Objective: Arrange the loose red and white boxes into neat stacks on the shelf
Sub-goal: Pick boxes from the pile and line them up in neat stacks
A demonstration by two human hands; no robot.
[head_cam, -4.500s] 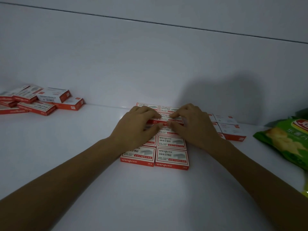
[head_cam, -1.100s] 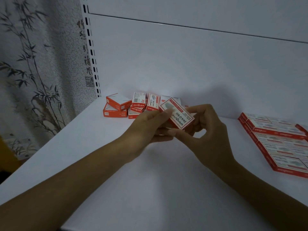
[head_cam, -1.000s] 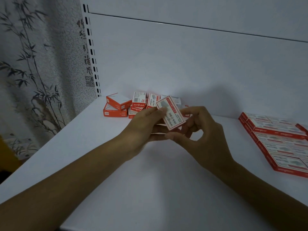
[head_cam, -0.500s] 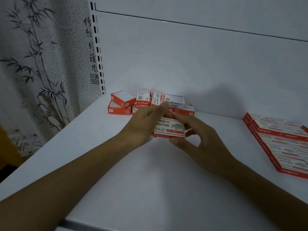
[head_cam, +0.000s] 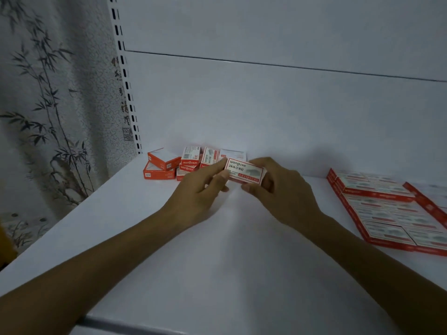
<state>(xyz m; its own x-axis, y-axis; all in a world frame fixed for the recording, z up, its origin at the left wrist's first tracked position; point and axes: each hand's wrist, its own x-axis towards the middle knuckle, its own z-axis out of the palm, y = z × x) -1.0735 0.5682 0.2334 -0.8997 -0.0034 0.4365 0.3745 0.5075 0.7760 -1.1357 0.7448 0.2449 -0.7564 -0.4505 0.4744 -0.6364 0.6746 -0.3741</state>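
A red and white staple box [head_cam: 244, 170] is held label-up just above the white shelf [head_cam: 217, 250], in the middle of the view. My left hand [head_cam: 200, 189] pinches its left end and my right hand [head_cam: 280, 189] grips its right end. Behind the hands, at the shelf's back left, lies a loose pile of the same boxes [head_cam: 179, 163], some on edge, some tilted. At the right, a neat flat block of boxes [head_cam: 391, 211] lies in rows, partly cut off by the frame edge.
A slotted shelf upright [head_cam: 125, 93] stands at the back left, with a bamboo-print curtain [head_cam: 53, 105] beyond it. The white back panel [head_cam: 266, 105] rises right behind the loose pile. The shelf's front edge [head_cam: 135, 327] runs near the bottom.
Both hands left the neat block and took one box from the loose pile. In the last second they turned it from upright to label-up and lifted it slightly to the right.
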